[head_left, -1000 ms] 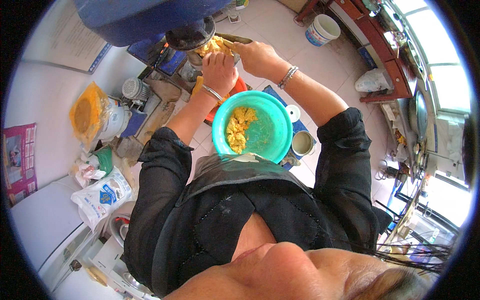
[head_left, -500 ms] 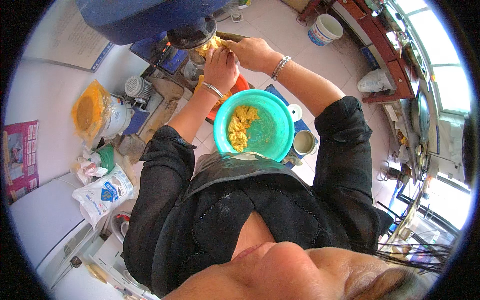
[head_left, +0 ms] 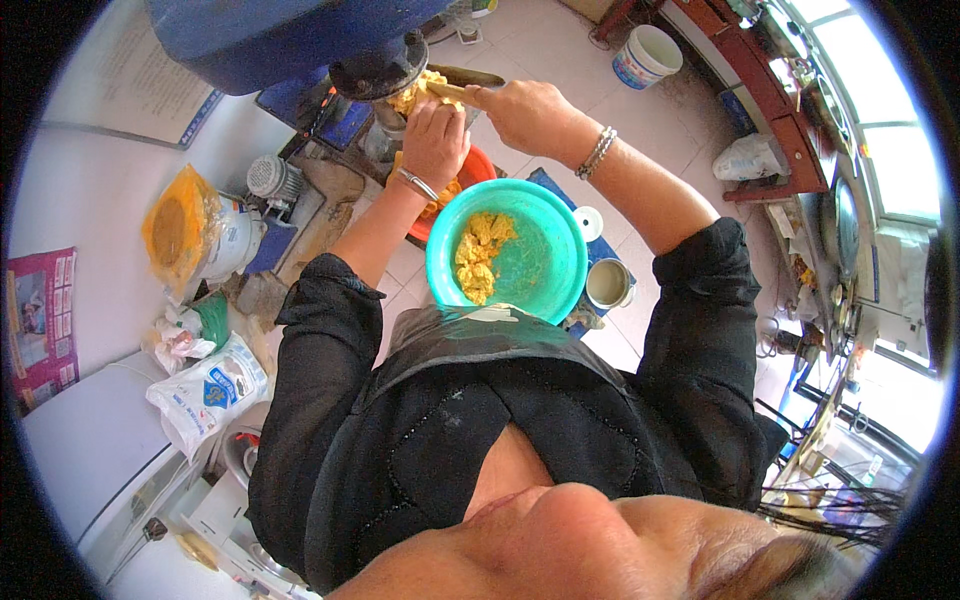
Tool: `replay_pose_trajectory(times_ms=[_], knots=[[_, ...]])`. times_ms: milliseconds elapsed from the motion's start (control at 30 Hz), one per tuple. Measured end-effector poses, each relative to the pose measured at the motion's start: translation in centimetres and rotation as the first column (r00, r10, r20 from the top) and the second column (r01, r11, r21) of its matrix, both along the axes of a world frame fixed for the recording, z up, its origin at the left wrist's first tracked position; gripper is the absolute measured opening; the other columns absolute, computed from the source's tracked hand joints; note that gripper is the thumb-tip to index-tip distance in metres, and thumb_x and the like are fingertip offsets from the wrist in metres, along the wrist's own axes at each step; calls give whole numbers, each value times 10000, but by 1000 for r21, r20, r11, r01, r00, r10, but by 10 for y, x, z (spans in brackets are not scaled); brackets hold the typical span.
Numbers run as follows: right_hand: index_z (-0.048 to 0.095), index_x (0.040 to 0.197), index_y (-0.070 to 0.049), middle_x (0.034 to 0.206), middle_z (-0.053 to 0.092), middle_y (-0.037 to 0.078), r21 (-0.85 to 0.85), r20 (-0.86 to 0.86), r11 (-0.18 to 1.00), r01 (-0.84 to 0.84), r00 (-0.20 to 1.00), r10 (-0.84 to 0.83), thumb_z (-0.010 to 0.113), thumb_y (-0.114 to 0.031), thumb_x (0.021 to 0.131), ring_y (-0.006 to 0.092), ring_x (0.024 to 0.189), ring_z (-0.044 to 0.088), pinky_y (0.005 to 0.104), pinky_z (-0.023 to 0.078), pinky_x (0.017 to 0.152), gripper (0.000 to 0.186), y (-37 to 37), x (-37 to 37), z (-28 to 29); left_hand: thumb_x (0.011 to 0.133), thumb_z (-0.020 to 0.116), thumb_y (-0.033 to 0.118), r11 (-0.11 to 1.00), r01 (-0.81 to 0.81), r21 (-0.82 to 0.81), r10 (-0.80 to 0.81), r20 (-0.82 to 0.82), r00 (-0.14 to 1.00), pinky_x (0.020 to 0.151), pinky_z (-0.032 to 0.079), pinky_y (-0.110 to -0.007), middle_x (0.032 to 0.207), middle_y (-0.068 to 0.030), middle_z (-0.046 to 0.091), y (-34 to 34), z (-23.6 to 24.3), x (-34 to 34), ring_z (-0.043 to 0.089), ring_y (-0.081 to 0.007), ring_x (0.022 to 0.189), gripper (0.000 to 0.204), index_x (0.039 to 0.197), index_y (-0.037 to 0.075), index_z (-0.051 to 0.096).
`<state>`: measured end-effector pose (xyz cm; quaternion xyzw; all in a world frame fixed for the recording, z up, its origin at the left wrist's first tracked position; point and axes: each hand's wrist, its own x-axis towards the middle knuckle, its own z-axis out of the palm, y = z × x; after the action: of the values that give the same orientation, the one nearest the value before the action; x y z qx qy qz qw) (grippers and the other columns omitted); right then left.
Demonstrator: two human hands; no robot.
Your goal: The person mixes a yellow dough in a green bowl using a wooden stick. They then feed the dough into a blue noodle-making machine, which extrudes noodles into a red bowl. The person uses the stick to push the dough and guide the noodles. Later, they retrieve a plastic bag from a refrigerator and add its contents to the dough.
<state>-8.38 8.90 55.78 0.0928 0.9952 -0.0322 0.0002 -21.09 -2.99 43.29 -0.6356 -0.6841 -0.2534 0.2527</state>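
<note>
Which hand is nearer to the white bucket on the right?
Right. The right hand, holding a stick, is left of and below the bucket in the picture; the left hand is farther left, by the yellow dough.

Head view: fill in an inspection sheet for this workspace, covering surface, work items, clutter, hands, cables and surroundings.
Surface: pale tiled floor.
Work items: yellow dough-like mass at the dark mouth of a blue machine; turquoise basin with yellow lumps on its left side; red-orange basin partly hidden behind.
Clutter: white sack at left; white bucket on the floor.
Hands: left hand at the yellow mass; right hand gripping a tan stick-like tool.
Cables: too small to tell.
Surroundings: poster at left; windows at right.
</note>
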Motion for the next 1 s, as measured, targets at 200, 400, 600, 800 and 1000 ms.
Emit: replay_pose_trajectory(times_ms=[200, 400, 600, 800, 1000], knots=[[521, 1295, -96, 713, 655, 178, -39, -5, 999, 2, 1000, -3, 506, -95, 853, 319, 636, 664, 416, 528, 539, 442, 1, -13, -10, 722, 688, 142, 999, 29, -13, -28, 58, 998, 883, 443, -451, 959, -105, 544, 3, -4, 1, 557, -296, 940, 336, 1011, 40, 553], [556, 1188, -83, 786, 680, 156, -71, 2, 997, 8, 1000, -8, 544, -176, 871, 334, 725, 686, 438, 551, 584, 330, 4, -26, -17, 741, 663, 147, 999, 23, 32, -22, -27, 999, 935, 432, -454, 1049, -125, 565, 6, -9, -1, 551, -304, 1038, 346, 1047, 20, 562], [578, 1099, -74, 805, 685, 153, -75, -15, 997, 21, 1000, -22, 527, -203, 896, 339, 752, 688, 443, 554, 607, 245, 3, -31, -22, 744, 651, 157, 999, 28, -43, -27, 5, 1000, 947, 426, -451, 1075, -158, 558, 7, -12, -3, 543, -335, 1053, 369, 1055, -7, 538], [581, 1127, -97, 829, 687, 150, -42, 10, 997, 69, 998, -69, 523, -179, 873, 323, 758, 687, 444, 552, 620, 273, -5, -18, -11, 733, 636, 146, 990, 7, -143, -3, 28, 1000, 974, 413, -424, 1106, -170, 561, 8, -8, -5, 538, -327, 1081, 401, 1083, -30, 549], [474, 1349, -229, 841, 687, 144, -78, 83, 971, 226, 972, -220, 504, -100, 822, 326, 770, 681, 429, 554, 626, 543, 0, 11, 8, 743, 620, 175, 961, -117, -249, 112, -33, 993, 1011, 383, -429, 1152, -160, 571, 7, 6, 5, 528, -305, 1128, 453, 1136, -38, 548]])
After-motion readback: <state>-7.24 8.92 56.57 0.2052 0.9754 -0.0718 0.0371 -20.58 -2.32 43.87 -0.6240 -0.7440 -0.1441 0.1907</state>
